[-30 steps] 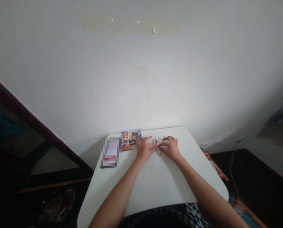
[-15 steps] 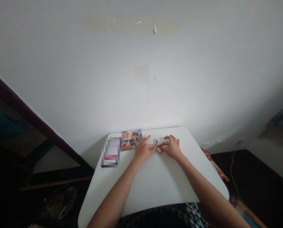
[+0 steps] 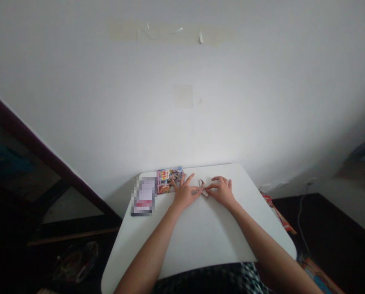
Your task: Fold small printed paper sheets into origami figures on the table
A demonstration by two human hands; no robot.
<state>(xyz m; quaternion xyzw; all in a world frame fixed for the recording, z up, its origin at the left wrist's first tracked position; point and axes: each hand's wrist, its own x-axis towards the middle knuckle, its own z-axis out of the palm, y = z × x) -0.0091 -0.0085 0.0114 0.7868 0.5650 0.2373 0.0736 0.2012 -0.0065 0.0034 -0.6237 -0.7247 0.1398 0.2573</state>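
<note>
A small folded piece of paper (image 3: 205, 193), white with reddish edges, stands on the white table (image 3: 197, 237) between my hands. My left hand (image 3: 185, 195) pinches it from the left with thumb and forefinger, the other fingers spread. From the right, my right hand (image 3: 223, 191) pinches it with thumb and fingertips. The fingertips hide part of the paper, and its exact shape is too small to make out. Just beyond my left fingers lies a colourful printed leaflet (image 3: 165, 181), partly covered by them.
A phone-like object (image 3: 144, 196), blurred into blocks, lies at the table's left. The white wall (image 3: 213, 134) rises behind the table. A dark-framed panel (image 3: 47, 151) leans at left. Printed papers (image 3: 279, 212) and a cable (image 3: 299, 216) are beyond the right edge.
Almost nothing differs. My right fingertips have shifted very slightly on the paper, and the whole view has moved by a few pixels.
</note>
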